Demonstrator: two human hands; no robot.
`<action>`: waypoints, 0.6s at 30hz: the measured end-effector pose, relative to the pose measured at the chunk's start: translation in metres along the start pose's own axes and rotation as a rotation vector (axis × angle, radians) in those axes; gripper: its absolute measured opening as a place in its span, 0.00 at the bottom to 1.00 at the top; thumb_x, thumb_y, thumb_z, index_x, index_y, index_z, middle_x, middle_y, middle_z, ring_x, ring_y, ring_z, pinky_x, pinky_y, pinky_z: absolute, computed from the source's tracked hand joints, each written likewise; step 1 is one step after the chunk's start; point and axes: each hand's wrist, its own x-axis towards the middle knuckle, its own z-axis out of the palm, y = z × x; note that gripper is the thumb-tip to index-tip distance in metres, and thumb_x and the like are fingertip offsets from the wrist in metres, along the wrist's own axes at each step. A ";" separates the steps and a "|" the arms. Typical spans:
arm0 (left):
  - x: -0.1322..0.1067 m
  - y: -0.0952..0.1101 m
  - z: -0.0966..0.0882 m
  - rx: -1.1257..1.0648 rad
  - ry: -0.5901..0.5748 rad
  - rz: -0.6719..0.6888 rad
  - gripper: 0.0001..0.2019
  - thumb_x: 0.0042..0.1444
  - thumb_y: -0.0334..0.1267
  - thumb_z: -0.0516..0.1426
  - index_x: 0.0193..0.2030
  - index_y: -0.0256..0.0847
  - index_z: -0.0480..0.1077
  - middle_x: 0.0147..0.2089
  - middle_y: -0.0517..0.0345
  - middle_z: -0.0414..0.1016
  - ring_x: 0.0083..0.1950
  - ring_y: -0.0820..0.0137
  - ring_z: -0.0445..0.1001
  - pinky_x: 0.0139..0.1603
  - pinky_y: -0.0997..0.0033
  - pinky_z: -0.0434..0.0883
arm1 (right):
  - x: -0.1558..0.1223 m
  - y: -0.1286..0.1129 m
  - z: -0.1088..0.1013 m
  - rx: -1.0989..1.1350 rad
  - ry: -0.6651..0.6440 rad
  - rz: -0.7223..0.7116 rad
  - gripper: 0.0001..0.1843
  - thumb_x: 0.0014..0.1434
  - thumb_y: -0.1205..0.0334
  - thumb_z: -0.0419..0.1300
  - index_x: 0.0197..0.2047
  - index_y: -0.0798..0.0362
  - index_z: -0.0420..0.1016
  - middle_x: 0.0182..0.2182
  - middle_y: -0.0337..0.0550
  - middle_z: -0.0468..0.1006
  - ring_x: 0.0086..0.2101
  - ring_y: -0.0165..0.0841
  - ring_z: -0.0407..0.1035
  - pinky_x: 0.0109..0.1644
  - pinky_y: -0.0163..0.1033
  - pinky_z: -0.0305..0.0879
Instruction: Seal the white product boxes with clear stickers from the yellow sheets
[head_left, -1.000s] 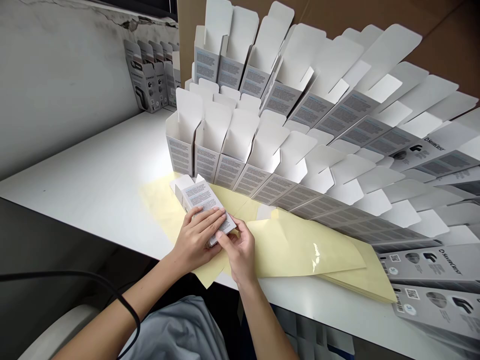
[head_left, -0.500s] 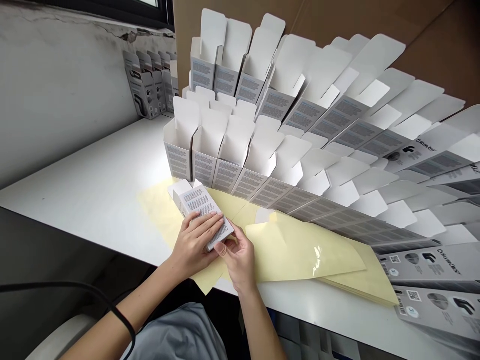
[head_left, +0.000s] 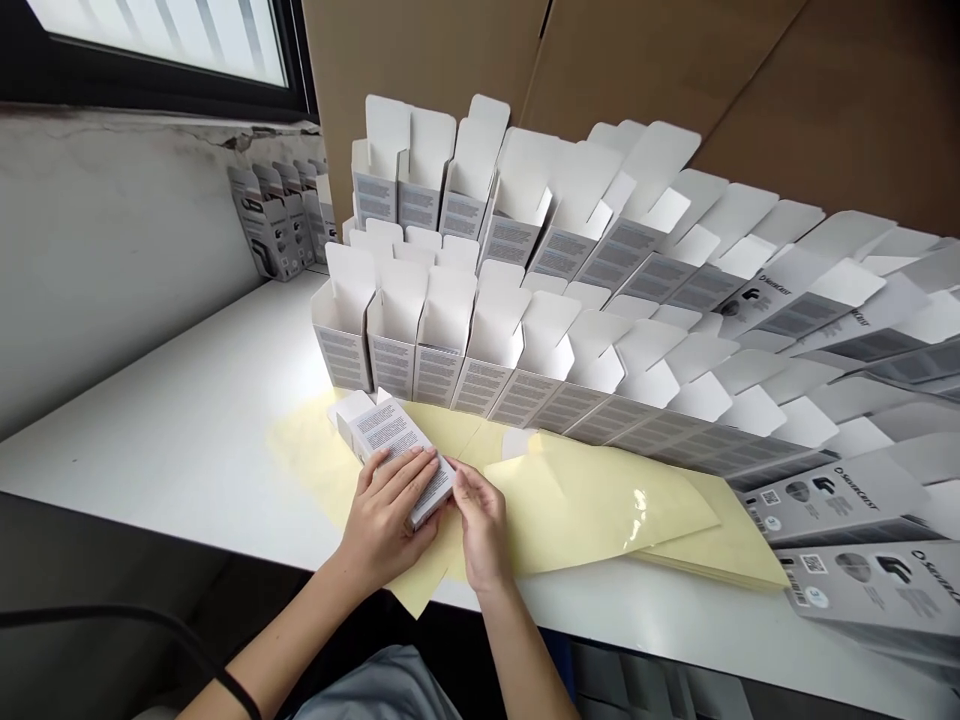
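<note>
On a white table [head_left: 165, 400], open cartons [head_left: 495, 365] stand in rows behind yellow sheets [head_left: 600, 510]. The left hand [head_left: 386, 515] clasps a white carton [head_left: 394, 435], its end pinched by the right hand [head_left: 480, 525].

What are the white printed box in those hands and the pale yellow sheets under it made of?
The white printed box looks like thin paperboard: its folded flap has crisp creases and a matte white face. The pale yellow sheets have a smooth, glossy finish with a bright glare, suggesting plastic film or coated paper, though the look leaves that open.
</note>
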 end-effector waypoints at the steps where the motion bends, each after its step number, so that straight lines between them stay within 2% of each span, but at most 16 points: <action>1: -0.001 0.001 -0.003 -0.041 -0.006 -0.005 0.29 0.56 0.34 0.59 0.66 0.42 0.62 0.61 0.46 0.73 0.63 0.56 0.70 0.70 0.48 0.53 | 0.000 -0.004 0.003 -0.038 -0.003 -0.006 0.21 0.61 0.47 0.63 0.52 0.51 0.79 0.50 0.50 0.81 0.50 0.44 0.74 0.55 0.48 0.71; 3: -0.003 0.002 -0.009 -0.144 0.028 -0.050 0.28 0.57 0.34 0.59 0.65 0.42 0.62 0.63 0.45 0.71 0.66 0.53 0.66 0.72 0.42 0.51 | -0.001 -0.008 0.008 -0.131 -0.001 -0.026 0.20 0.60 0.48 0.63 0.50 0.51 0.80 0.48 0.49 0.81 0.48 0.44 0.75 0.53 0.47 0.72; 5: -0.007 0.002 -0.017 -0.212 0.115 -0.177 0.25 0.58 0.34 0.59 0.63 0.44 0.64 0.65 0.45 0.68 0.69 0.52 0.62 0.71 0.39 0.53 | -0.005 -0.010 0.010 -0.179 0.014 -0.037 0.20 0.61 0.47 0.62 0.49 0.51 0.80 0.46 0.49 0.82 0.46 0.44 0.76 0.51 0.47 0.73; 8: -0.013 0.002 -0.027 -0.224 0.203 -0.507 0.24 0.60 0.39 0.60 0.62 0.48 0.64 0.68 0.46 0.61 0.71 0.50 0.58 0.67 0.39 0.61 | -0.014 -0.008 0.007 -0.140 0.036 -0.034 0.22 0.62 0.46 0.60 0.52 0.51 0.79 0.46 0.50 0.82 0.46 0.44 0.75 0.52 0.48 0.72; 10: -0.017 0.003 -0.031 -0.273 0.224 -0.712 0.30 0.58 0.45 0.62 0.66 0.49 0.59 0.71 0.44 0.55 0.70 0.48 0.58 0.63 0.41 0.67 | -0.022 -0.008 0.006 -0.119 0.032 -0.043 0.23 0.62 0.45 0.59 0.53 0.51 0.79 0.46 0.50 0.81 0.47 0.45 0.75 0.54 0.49 0.72; 13: -0.021 0.006 -0.031 -0.496 0.163 -0.877 0.38 0.57 0.50 0.62 0.70 0.51 0.51 0.70 0.41 0.56 0.65 0.49 0.67 0.54 0.47 0.75 | -0.032 -0.011 0.008 -0.110 0.022 -0.082 0.24 0.62 0.44 0.59 0.52 0.50 0.79 0.45 0.50 0.82 0.46 0.45 0.75 0.53 0.49 0.72; 16: -0.020 0.009 -0.029 -0.704 0.047 -0.961 0.37 0.56 0.52 0.62 0.68 0.50 0.51 0.66 0.42 0.63 0.58 0.53 0.74 0.46 0.55 0.80 | -0.040 -0.013 0.013 -0.092 0.021 -0.153 0.24 0.61 0.43 0.58 0.51 0.49 0.80 0.43 0.49 0.82 0.44 0.45 0.76 0.51 0.48 0.74; 18: -0.018 0.012 -0.029 -0.764 0.034 -1.000 0.39 0.53 0.53 0.64 0.68 0.50 0.52 0.63 0.44 0.66 0.57 0.53 0.74 0.44 0.57 0.81 | -0.044 -0.010 0.015 -0.101 0.021 -0.209 0.23 0.62 0.43 0.58 0.51 0.48 0.80 0.44 0.50 0.81 0.45 0.46 0.75 0.51 0.49 0.74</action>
